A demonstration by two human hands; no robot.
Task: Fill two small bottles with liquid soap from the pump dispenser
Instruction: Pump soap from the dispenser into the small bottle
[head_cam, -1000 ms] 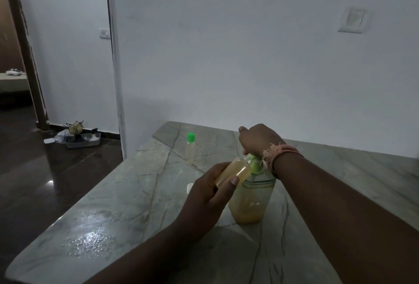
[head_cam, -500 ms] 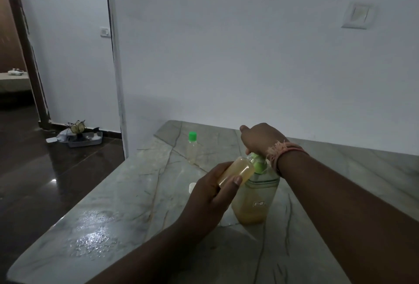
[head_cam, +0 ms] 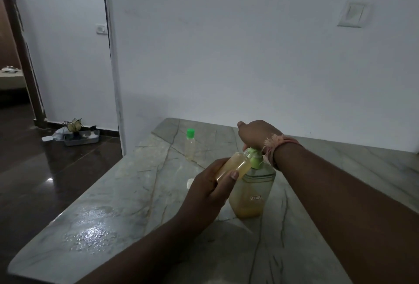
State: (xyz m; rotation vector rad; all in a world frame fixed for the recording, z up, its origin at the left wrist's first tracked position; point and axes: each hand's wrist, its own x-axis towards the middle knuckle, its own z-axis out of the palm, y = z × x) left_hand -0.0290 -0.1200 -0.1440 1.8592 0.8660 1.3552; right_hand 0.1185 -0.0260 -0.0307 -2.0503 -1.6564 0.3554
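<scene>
We're right at the pump dispenser (head_cam: 251,193) now, standing upright on the marble counter (head_cam: 127,193) with amber soap pooled low in its clear body. The right hand (head_cam: 257,135) sits on top of the green pump head (head_cam: 255,157), fingers curled down over it. That looks like a pressing hold, palm bearing downward so the stroke goes straight along the stem.

The left hand (head_cam: 212,189) grips the small open bottle (head_cam: 234,165), fingers wrapped round its lower half and the thumb laid along the side. We see it tilted, mouth angled up toward the nozzle. That tilt makes sense to us: it brings the narrow neck under the spout so the soap lands inside and not on the stone. The bottle shows amber through most of its length, so we judge this one close to full, though the exact meeting of mouth and spout is hidden by the pump head.

Farther back on the counter stands the second small bottle (head_cam: 190,145), upright, green cap on, well apart from the action; only a pale tint shows at its base. Just left of the dispenser lies a small white cap (head_cam: 190,183), likely parked there for the bottle in hand.
</scene>
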